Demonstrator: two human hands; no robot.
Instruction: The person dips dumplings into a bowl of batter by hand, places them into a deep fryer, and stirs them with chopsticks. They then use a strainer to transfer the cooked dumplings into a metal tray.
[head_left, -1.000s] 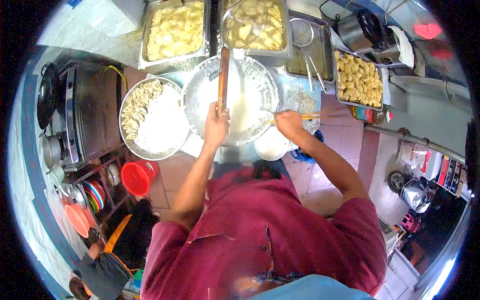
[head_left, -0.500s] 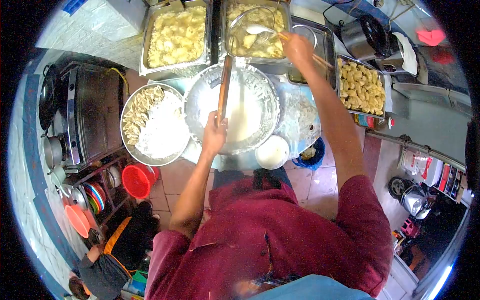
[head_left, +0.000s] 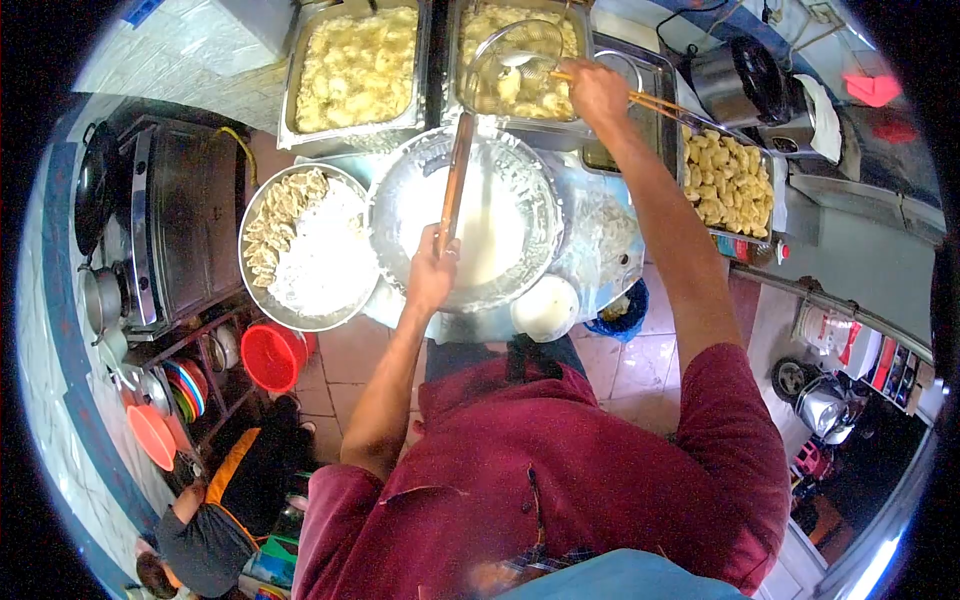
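Observation:
My left hand point(head_left: 433, 270) is closed around the wooden handle of a wire skimmer point(head_left: 457, 185). Its round mesh basket is over the right-hand fryer point(head_left: 583, 90), where pale pieces sit in bubbling oil. My right hand point(head_left: 600, 95) grips a pair of chopsticks point(head_left: 655, 103) beside that mesh. A whitish, spoon-like shape point(head_left: 514, 61) shows within the basket; whether my right hand also holds it I cannot make out. Below the skimmer handle stands a large basin point(head_left: 548, 215) of white batter. To its left, a round metal tray point(head_left: 322, 322) carries floured pieces and white flour.
The left fryer point(head_left: 288, 125) is full of frying pieces. At right, a tray of golden pieces point(head_left: 728, 170) stands near a pot point(head_left: 735, 75). A white bowl point(head_left: 545, 307) and blue bin point(head_left: 622, 315) are close to my body. Another person point(head_left: 205, 535) is at lower left.
My right hand has shifted slightly, and the chopsticks have swung to a flatter angle. The whitish spoon-like shape shows less than before. My left hand keeps its hold on the skimmer.

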